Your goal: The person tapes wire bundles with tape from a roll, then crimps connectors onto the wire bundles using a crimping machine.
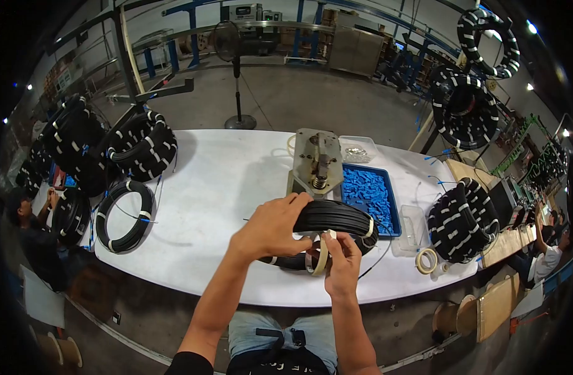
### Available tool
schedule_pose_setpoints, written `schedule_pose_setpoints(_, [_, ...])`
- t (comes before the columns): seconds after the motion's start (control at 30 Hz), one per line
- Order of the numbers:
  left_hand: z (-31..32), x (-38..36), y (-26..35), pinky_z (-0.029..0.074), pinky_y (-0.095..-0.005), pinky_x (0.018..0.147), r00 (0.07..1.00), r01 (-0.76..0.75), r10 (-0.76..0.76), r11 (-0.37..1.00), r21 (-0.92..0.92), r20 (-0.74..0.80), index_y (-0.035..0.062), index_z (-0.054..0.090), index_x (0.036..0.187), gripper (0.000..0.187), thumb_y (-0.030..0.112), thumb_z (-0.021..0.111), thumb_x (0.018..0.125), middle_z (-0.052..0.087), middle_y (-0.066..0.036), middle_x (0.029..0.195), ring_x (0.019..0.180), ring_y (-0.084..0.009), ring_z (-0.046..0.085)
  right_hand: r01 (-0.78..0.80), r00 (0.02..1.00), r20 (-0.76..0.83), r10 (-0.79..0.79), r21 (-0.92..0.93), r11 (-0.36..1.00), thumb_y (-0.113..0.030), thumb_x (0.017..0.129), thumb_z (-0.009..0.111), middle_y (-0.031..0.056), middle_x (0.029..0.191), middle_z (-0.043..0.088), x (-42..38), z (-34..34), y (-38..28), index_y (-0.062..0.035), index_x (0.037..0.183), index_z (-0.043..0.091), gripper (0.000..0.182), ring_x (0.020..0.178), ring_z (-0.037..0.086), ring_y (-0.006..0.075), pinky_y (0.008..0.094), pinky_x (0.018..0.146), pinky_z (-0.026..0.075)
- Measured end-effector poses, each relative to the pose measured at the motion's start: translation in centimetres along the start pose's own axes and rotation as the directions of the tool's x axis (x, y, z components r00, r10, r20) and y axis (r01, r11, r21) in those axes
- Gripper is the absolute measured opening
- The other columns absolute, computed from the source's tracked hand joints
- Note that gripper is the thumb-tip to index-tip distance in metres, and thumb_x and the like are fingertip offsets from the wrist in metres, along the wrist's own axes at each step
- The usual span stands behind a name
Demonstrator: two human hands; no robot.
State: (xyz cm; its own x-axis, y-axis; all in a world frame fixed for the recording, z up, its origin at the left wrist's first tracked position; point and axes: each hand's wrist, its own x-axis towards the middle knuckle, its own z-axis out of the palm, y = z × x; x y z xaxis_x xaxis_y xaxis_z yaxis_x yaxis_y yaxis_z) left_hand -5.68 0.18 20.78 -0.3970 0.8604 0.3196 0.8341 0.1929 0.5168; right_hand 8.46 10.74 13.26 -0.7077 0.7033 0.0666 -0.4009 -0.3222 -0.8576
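A coil of black cable (333, 215) stands tilted up off the white table in front of me, with a pale tape band near its right end. My left hand (271, 228) is closed around the coil's left side, fingers on top and thumb below. My right hand (343, 262) is closed at the coil's near side, pinching a whitish end of tape between thumb and fingers. A roll of cream masking tape (322, 257) hangs beside that hand, inside the coil's opening. The lower part of the coil is partly hidden by my hands.
A metal press (318, 164) stands behind the coil, next to a blue tray (396, 215) of small blue connectors. Finished coils (125, 217) lie left; a stack of coils (464, 222) and a tape roll (426, 261) sit right. Other people work at both sides.
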Motion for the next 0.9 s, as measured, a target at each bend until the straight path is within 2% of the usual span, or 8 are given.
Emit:
schedule_pose_setpoints(0.03, [-0.3, 0.5, 0.0, 0.05, -0.0439, 0.08, 0.999, -0.019, 0.019, 1.0, -0.013, 0.043, 0.0005, 0.052, 0.117, 0.056, 0.023, 0.071, 0.069, 0.063, -0.022, 0.106, 0.093, -0.0405, 0.062, 0.008, 1.0, -0.019, -0.008, -0.005, 1.0, -0.006, 0.094, 0.062, 0.007, 0.091, 0.067, 0.4, 0.0, 0.1, 0.0013, 0.097, 0.063, 0.008, 0.069, 0.064, 0.01, 0.0216, 0.062, 0.053])
schedule_pose_setpoints(0.07, [-0.7, 1.1, -0.1, 0.05, -0.0456, 0.083, 0.99, 0.008, -0.011, 1.0, 0.015, 0.144, -0.0039, 0.048, 0.124, 0.073, 0.045, 0.067, 0.073, 0.061, -0.027, 0.109, 0.094, -0.0429, 0.062, 0.007, 0.999, -0.043, -0.008, -0.012, 1.0, -0.008, 0.095, 0.061, 0.005, 0.086, 0.064, 0.3, 0.9, -0.7, 0.0003, 0.099, 0.062, 0.009, 0.065, 0.063, 0.011, 0.0225, 0.054, 0.052])
schedule_pose_setpoints(0.1, [-0.8, 1.9, 0.1, 0.05, -0.0456, 0.083, 0.99, 0.009, -0.01, 1.0, 0.012, 0.143, -0.0039, 0.048, 0.124, 0.073, 0.045, 0.067, 0.073, 0.061, -0.027, 0.109, 0.094, -0.0429, 0.062, 0.007, 0.999, -0.043, -0.008, -0.016, 1.0, -0.008, 0.095, 0.061, 0.005, 0.086, 0.064, 0.5, 0.8, -0.7, 0.0003, 0.099, 0.062, 0.009, 0.065, 0.063, 0.011, 0.0225, 0.054, 0.052])
schedule_pose_setpoints(0.2, [-1.4, 3.3, 0.8, 0.049, -0.0459, 0.086, 0.925, 0.245, -0.233, 0.97, -0.001, 0.298, -0.0047, 0.047, 0.127, 0.081, 0.059, 0.061, 0.079, 0.062, -0.03, 0.113, 0.098, -0.0439, 0.062, 0.056, 0.998, -0.028, -0.057, -0.033, 0.998, -0.013, 0.096, 0.061, 0.0025, 0.081, 0.06, 0.9, 1.1, -0.1, 0.0004, 0.101, 0.061, 0.014, 0.053, 0.056, 0.0081, 0.0215, 0.043, 0.045])
schedule_pose_setpoints(0.4, [0.0, 2.8, -1.1, 0.048, -0.0443, 0.091, 0.992, 0.035, -0.024, 0.995, -0.092, 0.121, 0.0015, 0.051, 0.126, 0.067, 0.043, 0.066, 0.076, 0.063, -0.023, 0.115, 0.103, -0.0405, 0.061, 0.031, 0.997, -0.07, -0.04, -0.128, 0.991, -0.014, 0.095, 0.064, 0.0007, 0.08, 0.06, 1.7, 2.2, -0.4, 0.0012, 0.099, 0.065, 0.016, 0.052, 0.048, 0.0016, 0.0173, 0.043, 0.037])
schedule_pose_setpoints(0.57, [0.4, 2.7, -1.9, 0.049, -0.0427, 0.091, 0.998, 0.028, -0.024, 0.997, -0.071, 0.055, 0.0003, 0.053, 0.127, 0.071, 0.046, 0.064, 0.075, 0.062, -0.022, 0.119, 0.104, -0.0389, 0.062, 0.059, 0.979, -0.168, -0.113, -0.297, 0.953, -0.018, 0.094, 0.067, -0.0032, 0.069, 0.056, 2.5, 3.4, 0.4, 0.0007, 0.09, 0.066, 0.019, 0.051, 0.044, 0.0009, 0.0178, 0.043, 0.032])
schedule_pose_setpoints(0.67, [0.6, 2.9, -2.0, 0.048, -0.0421, 0.093, 0.996, 0.076, -0.074, 0.996, -0.055, 0.046, 0.0015, 0.054, 0.127, 0.069, 0.05, 0.062, 0.078, 0.063, -0.02, 0.12, 0.105, -0.0373, 0.062, 0.135, 0.964, -0.163, -0.211, -0.386, 0.913, -0.015, 0.093, 0.067, 0.0041, 0.079, 0.064, 2.7, 3.6, 1.0, 0.0054, 0.094, 0.066, 0.02, 0.066, 0.058, 0.0067, 0.0194, 0.057, 0.048])
schedule_pose_setpoints(0.9, [0.6, 3.3, -2.2, 0.048, -0.0411, 0.091, 0.98, 0.197, -0.196, 0.98, -0.024, 0.035, 0.0029, 0.059, 0.123, 0.068, 0.059, 0.055, 0.085, 0.066, -0.016, 0.116, 0.105, -0.0327, 0.063, 0.184, 0.939, -0.16, -0.305, -0.516, 0.836, -0.013, 0.094, 0.065, 0.0044, 0.081, 0.064, 3.3, 4.5, 1.7, 0.0056, 0.092, 0.066, 0.019, 0.067, 0.058, 0.0064, 0.0195, 0.057, 0.048])
